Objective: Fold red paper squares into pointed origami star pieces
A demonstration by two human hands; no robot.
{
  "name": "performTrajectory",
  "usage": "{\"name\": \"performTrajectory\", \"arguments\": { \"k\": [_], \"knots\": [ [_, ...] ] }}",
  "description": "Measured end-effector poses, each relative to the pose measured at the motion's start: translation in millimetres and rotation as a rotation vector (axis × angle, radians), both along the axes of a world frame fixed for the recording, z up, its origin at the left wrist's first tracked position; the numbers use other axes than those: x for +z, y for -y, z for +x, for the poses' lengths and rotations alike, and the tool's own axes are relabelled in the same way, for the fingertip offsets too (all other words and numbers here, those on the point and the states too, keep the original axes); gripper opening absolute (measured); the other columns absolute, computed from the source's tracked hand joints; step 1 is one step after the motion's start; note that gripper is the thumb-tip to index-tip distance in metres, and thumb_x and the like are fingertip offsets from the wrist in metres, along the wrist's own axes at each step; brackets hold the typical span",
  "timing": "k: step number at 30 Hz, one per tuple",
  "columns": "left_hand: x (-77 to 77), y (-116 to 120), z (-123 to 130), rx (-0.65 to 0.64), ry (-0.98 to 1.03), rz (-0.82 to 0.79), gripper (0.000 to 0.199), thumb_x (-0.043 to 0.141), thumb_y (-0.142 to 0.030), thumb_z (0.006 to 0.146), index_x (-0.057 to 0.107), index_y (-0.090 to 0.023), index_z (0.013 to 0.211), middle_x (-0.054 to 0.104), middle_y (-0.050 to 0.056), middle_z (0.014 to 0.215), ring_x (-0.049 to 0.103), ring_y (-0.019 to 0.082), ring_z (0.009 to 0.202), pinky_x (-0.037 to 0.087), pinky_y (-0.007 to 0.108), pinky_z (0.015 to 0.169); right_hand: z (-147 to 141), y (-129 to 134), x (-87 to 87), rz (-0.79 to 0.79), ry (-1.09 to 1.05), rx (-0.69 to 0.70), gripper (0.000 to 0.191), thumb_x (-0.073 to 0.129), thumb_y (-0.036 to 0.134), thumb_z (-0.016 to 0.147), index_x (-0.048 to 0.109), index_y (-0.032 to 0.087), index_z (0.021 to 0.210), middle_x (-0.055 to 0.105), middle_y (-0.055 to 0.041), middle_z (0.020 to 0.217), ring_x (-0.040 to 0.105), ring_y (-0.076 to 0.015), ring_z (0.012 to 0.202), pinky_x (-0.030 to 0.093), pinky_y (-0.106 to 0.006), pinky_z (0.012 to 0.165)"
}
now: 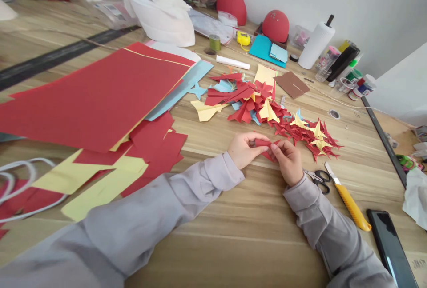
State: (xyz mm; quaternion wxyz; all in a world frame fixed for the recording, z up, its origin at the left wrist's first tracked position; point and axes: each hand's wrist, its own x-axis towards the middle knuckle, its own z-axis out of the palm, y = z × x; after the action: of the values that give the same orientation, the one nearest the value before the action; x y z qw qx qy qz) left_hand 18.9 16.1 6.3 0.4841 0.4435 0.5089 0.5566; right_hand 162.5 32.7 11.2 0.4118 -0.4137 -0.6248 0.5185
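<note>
Between my two hands is a small folded piece of red paper [263, 143]. My left hand [247, 149] pinches its left end between thumb and fingers. On its right end, my right hand [287, 159] closes with thumb and forefinger. Just beyond the hands lies a pile of folded red, yellow and blue paper pieces [245, 97], which runs on to the right as a heap of pointed red and yellow shapes [308, 134]. Large red sheets [96, 92] lie to the left, with cut red and yellow strips [106, 186] in front of them.
Black-handled scissors [320, 180] and a yellow cutter [350, 203] lie right of my right hand, with a phone [392, 248] nearer the right corner. A brown paper square [292, 84], a tape measure [243, 38] and a white bottle [316, 44] are at the back.
</note>
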Motion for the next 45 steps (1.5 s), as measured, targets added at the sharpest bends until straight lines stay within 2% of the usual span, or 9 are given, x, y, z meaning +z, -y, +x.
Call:
{"name": "performTrajectory", "arguments": {
  "k": [5,18,29,36,41,45],
  "knots": [
    [0.6,-0.1,-0.4,0.004,0.014,-0.020,0.027,0.074,-0.023,0.057,0.070,-0.011,0.081,0.070,0.007,0.075,0.062,0.015,0.065,0.051,0.028,0.065,1.7,-0.9,-1.5,-0.003,0.017,0.022,0.031,0.063,0.045,0.075,0.049,0.019,0.066,0.047,0.0043,0.053,0.040,-0.0091,0.048,0.031,-0.025,0.047],
    [3.2,-0.3,-0.8,-0.007,0.089,-0.039,0.027,0.075,-0.022,0.053,0.069,-0.012,0.077,0.069,0.005,0.069,0.062,0.015,0.062,0.052,0.028,0.064,1.8,-0.2,-0.7,0.038,0.101,0.046,0.032,0.057,0.047,0.078,0.046,0.020,0.066,0.050,0.0029,0.055,0.042,-0.0093,0.049,0.035,-0.024,0.046],
    [5.3,-0.5,-1.0,0.006,0.118,-0.055,0.026,0.076,-0.021,0.051,0.069,-0.012,0.075,0.069,0.004,0.070,0.061,0.014,0.064,0.051,0.028,0.064,0.5,-0.8,0.3,0.021,0.060,0.069,0.031,0.058,0.047,0.077,0.047,0.020,0.066,0.052,0.0027,0.057,0.045,-0.0098,0.050,0.039,-0.024,0.048],
    [6.0,0.0,-2.0,-0.015,0.111,-0.048,0.027,0.075,-0.021,0.051,0.069,-0.012,0.075,0.068,0.004,0.068,0.061,0.015,0.063,0.052,0.028,0.064,2.1,-0.8,-3.0,0.014,0.071,0.071,0.033,0.058,0.048,0.078,0.045,0.020,0.067,0.049,0.0043,0.055,0.042,-0.0086,0.048,0.036,-0.023,0.047],
    [4.1,0.2,-2.9,-0.010,0.071,-0.058,0.025,0.074,-0.019,0.052,0.070,-0.013,0.076,0.069,0.004,0.068,0.062,0.015,0.061,0.052,0.030,0.064,1.7,-0.3,-3.9,0.043,0.075,0.100,0.030,0.055,0.048,0.080,0.048,0.020,0.070,0.053,0.0028,0.059,0.046,-0.0096,0.050,0.039,-0.024,0.049],
    [4.6,-0.2,-3.3,-0.040,0.131,-0.070,0.025,0.074,-0.017,0.051,0.070,-0.012,0.076,0.069,0.004,0.068,0.062,0.015,0.062,0.052,0.030,0.065,1.8,-1.0,-2.7,0.016,0.038,0.115,0.029,0.057,0.046,0.079,0.051,0.020,0.070,0.054,0.0025,0.059,0.048,-0.0097,0.051,0.041,-0.024,0.049]
  ]
}}
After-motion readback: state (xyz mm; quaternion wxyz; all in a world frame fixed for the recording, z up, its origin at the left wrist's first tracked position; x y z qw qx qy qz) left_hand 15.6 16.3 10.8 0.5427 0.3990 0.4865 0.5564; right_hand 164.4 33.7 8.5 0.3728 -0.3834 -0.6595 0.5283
